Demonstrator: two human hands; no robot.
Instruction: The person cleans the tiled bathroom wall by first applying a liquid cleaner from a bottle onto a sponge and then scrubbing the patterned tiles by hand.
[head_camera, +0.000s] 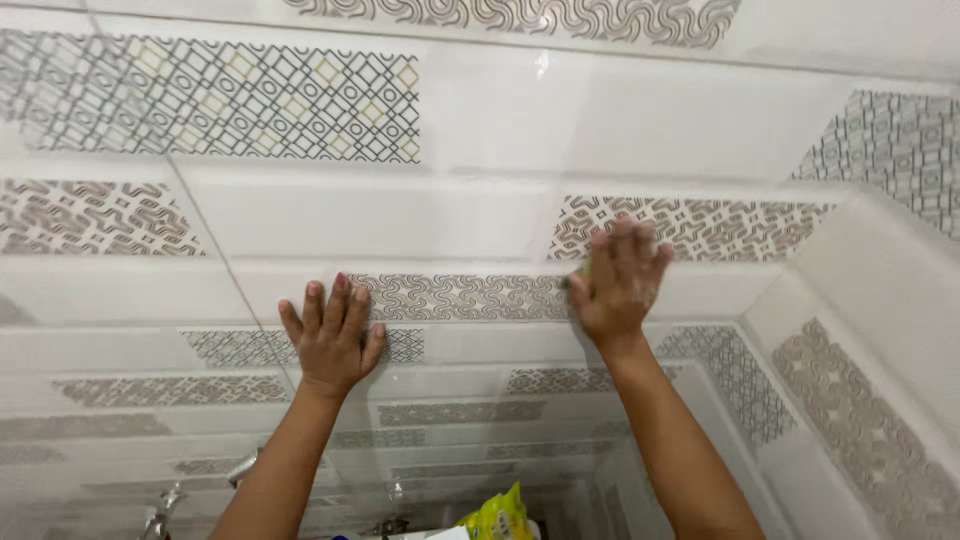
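Nearest, low against glossy white patterned wall tiles (480, 215) — crinkled yellow plastic packet (498, 516). Left hand (332, 338) flat, fingers spread. Right hand (617, 282) presses small greenish scrubbing pad (580, 274) — bare tile above, corner edge rightward.

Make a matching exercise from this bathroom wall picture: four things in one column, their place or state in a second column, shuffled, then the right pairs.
Things:
1. left hand
2. right hand
3. yellow packet
4. metal taps

Place or state:
A. at the bottom edge, between the two forearms
B. pressing something green-yellow against the tiled wall, soap foam on it
C. flat on the tiles, fingers spread, holding nothing
D. low on the wall, bottom left

Pairs: 1-C, 2-B, 3-A, 4-D
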